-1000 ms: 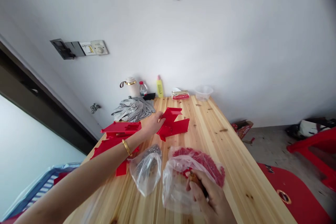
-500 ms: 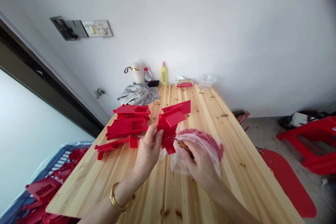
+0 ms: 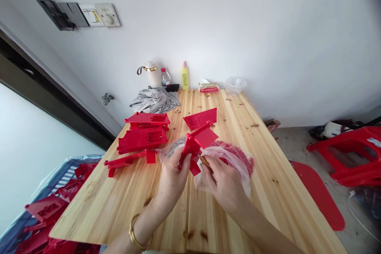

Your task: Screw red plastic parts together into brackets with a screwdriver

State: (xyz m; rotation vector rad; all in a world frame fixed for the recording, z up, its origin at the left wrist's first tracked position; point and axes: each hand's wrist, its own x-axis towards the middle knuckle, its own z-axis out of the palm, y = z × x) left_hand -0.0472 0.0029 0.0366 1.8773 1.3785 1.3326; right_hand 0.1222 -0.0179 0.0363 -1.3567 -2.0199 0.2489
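Note:
My left hand (image 3: 175,170) is closed on a red plastic part (image 3: 205,136), holding it tilted above the table. In my right hand (image 3: 224,178) is a small screwdriver (image 3: 204,161) with an amber-brown handle; its metal tip meets or nearly meets the part's lower face. Below the hands lies a clear bag of small red pieces (image 3: 238,156). Another bag with small silvery pieces (image 3: 176,147) shows partly behind my left hand. A separate red plastic part (image 3: 201,119) rests farther back. Several more red parts (image 3: 144,139) are stacked to the left.
On the wooden table (image 3: 268,214), a grey cloth (image 3: 154,100), white tumbler (image 3: 152,74), water bottle (image 3: 164,77), yellow bottle (image 3: 185,77), tissue pack (image 3: 208,87) and clear bowl (image 3: 235,85) stand near the wall. A blue basket (image 3: 64,178) of red parts sits left; red stools (image 3: 351,158) stand right.
The held red part has turned and shifted slightly right, and the screwdriver has tilted against it. The silvery bag and the red part behind now show more. The whole view has shifted a little.

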